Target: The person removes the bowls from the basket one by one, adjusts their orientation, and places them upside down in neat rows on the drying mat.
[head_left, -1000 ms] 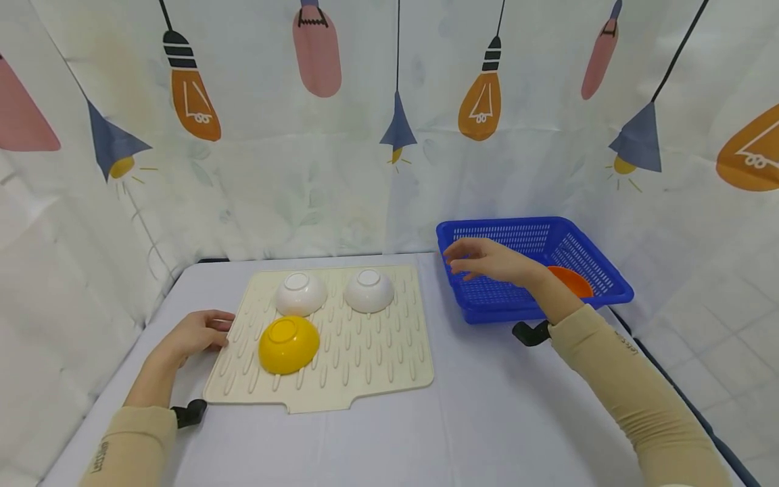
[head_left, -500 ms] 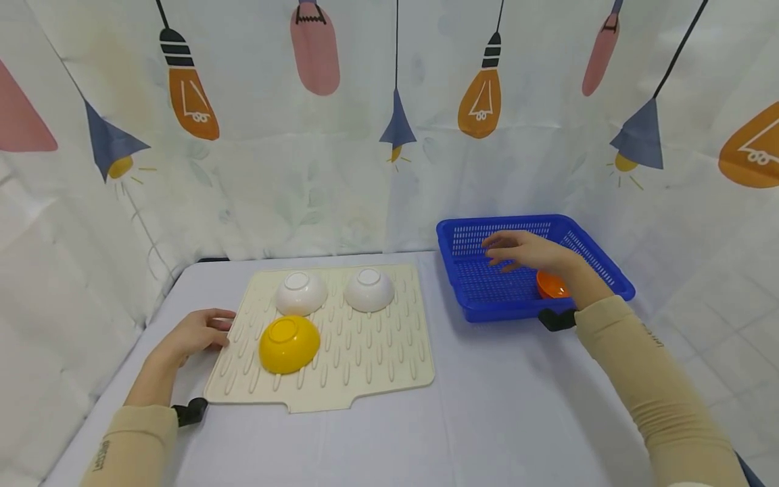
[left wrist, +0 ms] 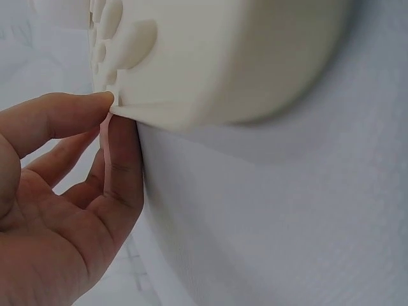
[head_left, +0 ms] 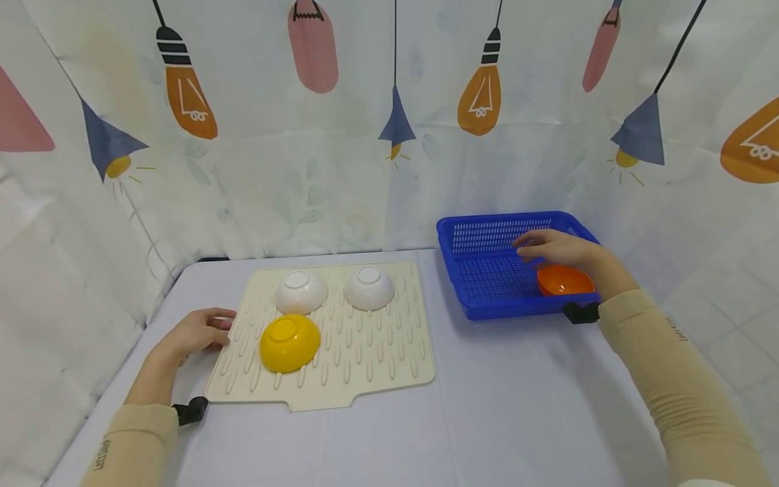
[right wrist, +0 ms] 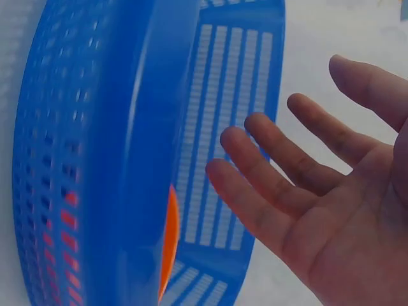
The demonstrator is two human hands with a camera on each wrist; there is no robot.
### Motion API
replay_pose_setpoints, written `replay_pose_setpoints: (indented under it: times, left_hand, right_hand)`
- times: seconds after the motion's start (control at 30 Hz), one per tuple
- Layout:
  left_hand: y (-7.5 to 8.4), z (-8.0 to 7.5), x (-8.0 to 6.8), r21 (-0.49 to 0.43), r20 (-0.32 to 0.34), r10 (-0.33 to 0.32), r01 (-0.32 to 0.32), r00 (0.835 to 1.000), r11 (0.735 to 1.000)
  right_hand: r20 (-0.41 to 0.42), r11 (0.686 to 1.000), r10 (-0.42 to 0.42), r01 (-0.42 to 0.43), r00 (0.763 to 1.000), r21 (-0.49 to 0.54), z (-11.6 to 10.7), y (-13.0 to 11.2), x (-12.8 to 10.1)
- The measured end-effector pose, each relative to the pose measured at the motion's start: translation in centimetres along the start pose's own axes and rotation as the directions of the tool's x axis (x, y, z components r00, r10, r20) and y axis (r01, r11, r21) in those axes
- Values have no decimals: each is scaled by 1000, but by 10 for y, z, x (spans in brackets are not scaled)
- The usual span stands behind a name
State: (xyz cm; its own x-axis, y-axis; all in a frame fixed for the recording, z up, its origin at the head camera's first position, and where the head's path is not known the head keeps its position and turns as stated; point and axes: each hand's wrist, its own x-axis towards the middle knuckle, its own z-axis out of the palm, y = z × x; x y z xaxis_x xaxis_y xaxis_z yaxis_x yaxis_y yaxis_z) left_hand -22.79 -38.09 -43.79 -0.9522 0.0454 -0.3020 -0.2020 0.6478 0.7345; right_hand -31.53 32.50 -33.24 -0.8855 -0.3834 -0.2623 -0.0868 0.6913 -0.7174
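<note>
A cream draining mat (head_left: 389, 368) with raised ridges lies on the table. My left hand (head_left: 196, 333) pinches its left edge, thumb on top and fingers beneath, as the left wrist view shows. Upside down on the mat rest one white bowl (head_left: 301, 295), a second white bowl (head_left: 369, 291) and a yellow bowl (head_left: 289, 346) in front of them. Over the blue plastic basket (head_left: 523, 308) at the right hovers my right hand (head_left: 562, 248), fingers spread and holding nothing. An orange bowl (head_left: 564, 281) sits inside that basket, under the hand; in the right wrist view the basket wall hides most of it.
A white cloth (head_left: 438, 433) covers the table. Behind and at both sides hangs a pale curtain (head_left: 341, 182) printed with lamps and bulbs. The basket stands near the table's back right corner.
My right hand has moved rightward across the basket, from its left side to above the orange bowl, still empty. My left hand and the bowls on the mat have stayed put.
</note>
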Motion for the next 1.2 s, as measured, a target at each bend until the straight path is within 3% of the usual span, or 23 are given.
replay_pose_setpoints:
  times: [0.27, 0.67, 1.0, 1.2]
  left_hand:
    - [-2, 0, 3, 1, 7, -3, 3, 1000, 1000]
    - [-4, -1, 4, -4, 8, -13, 13, 1000, 1000]
    - [-4, -1, 4, 11, 6, -7, 7, 1000, 1000]
    - [-4, -1, 4, 14, 7, -15, 15, 1000, 1000]
  right_hand:
    - [-1, 997, 48, -48, 999, -60, -14, 23, -9]
    - [-45, 987, 143, -146, 989, -70, -25, 41, -20]
    - [-18, 984, 172, -171, 985, 59, -31, 48, -21]
    - [-21, 972, 226, -224, 974, 66, -33, 56, -25]
